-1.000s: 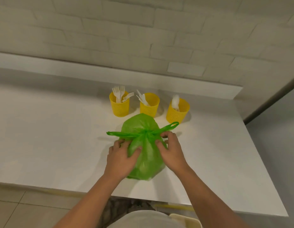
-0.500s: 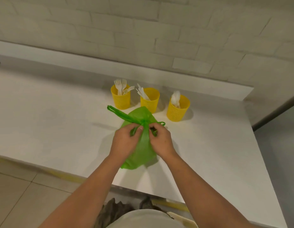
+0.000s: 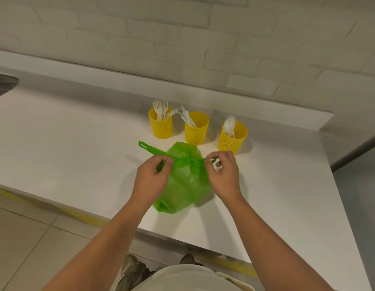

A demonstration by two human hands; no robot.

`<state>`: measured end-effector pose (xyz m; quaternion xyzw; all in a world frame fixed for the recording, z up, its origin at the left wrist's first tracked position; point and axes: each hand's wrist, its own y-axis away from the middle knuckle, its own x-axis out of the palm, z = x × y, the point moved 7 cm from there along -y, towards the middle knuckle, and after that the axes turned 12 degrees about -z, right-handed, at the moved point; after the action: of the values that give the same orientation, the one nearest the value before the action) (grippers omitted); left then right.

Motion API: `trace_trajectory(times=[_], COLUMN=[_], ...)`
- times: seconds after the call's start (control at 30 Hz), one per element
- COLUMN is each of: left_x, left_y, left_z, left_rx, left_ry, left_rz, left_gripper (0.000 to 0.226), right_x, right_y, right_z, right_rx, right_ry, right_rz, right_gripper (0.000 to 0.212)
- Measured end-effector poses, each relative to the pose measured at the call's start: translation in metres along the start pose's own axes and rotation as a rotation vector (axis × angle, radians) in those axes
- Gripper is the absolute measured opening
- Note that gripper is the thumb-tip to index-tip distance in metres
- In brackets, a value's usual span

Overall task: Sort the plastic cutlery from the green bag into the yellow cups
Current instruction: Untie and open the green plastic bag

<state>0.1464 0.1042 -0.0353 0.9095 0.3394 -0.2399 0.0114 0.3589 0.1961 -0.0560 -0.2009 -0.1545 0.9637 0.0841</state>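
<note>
Green bag (image 3: 182, 185): I log left hand (image 3: 153, 175) and right hand (image 3: 222, 175), each pinching a handle, now pulled apart from the knot; bag still closed.

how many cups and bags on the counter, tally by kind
yellow cups: 3
green bag: 1
total: 4

Likely a kitchen or pantry corner: a long white worktop (image 3: 77, 143) backed by a painted brick wall (image 3: 182, 38), part of a metal sink (image 3: 4, 82) at far left, tiled floor (image 3: 25, 238) lower left, and cutlery (image 3: 161, 110) in yellow cups (image 3: 160, 128).
</note>
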Motion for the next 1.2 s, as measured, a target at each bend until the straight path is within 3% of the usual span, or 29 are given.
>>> trace_trajectory(times=[0.07,0.13,0.27,0.33,0.43,0.53,0.63,0.83,1.0,1.07,1.13,1.2], left_x=[0.005,0.012,0.020,0.017,0.013,0.012,0.007,-0.013,-0.031,-0.034,-0.029,-0.014], left_y=[0.001,0.002,0.001,-0.001,-0.002,0.002,0.006,0.003,0.007,0.008,0.007,0.006], left_z=[-0.005,-0.011,-0.018,-0.019,-0.023,-0.029,-0.036,-0.025,-0.011,-0.011,-0.018,-0.024], left_rx=[0.001,0.043,0.143,0.181,0.348,0.479,0.553,0.511,0.441,0.385,0.370,0.388], left_ry=[0.003,-0.015,-0.078,-0.151,-0.447,-0.579,-0.553,-0.468,-0.334,-0.298,-0.287,-0.384], left_rz=[0.046,0.089,0.082,0.065,0.075,0.079,0.033,0.052,0.178,0.186,0.138,0.137], left_gripper=[0.013,0.017,0.012,0.016,0.026,0.021,0.019,0.016,0.013,0.020,0.027,0.043], right_x=[0.002,0.015,0.050,0.055,0.060,0.068,0.071,0.057,0.022,0.022,0.034,0.048], right_y=[-0.011,-0.020,-0.020,-0.018,-0.014,-0.005,-0.004,-0.046,-0.095,-0.090,-0.071,-0.048], right_z=[0.011,0.025,0.039,0.039,0.037,0.037,0.038,0.033,0.013,0.011,0.018,0.025], right_rx=[-0.117,-0.261,-0.448,-0.467,-0.517,-0.597,-0.617,-0.428,-0.233,-0.219,-0.276,-0.357], right_ry=[0.054,0.136,0.451,0.507,0.564,0.634,0.591,0.433,0.465,0.448,0.436,0.485], right_rz=[0.006,0.123,0.476,0.549,0.639,0.723,0.699,0.568,0.301,0.328,0.458,0.596], right_gripper=[0.026,0.037,0.018,0.016,0.030,0.025,0.020,0.010,0.016,0.034,0.054,0.055])
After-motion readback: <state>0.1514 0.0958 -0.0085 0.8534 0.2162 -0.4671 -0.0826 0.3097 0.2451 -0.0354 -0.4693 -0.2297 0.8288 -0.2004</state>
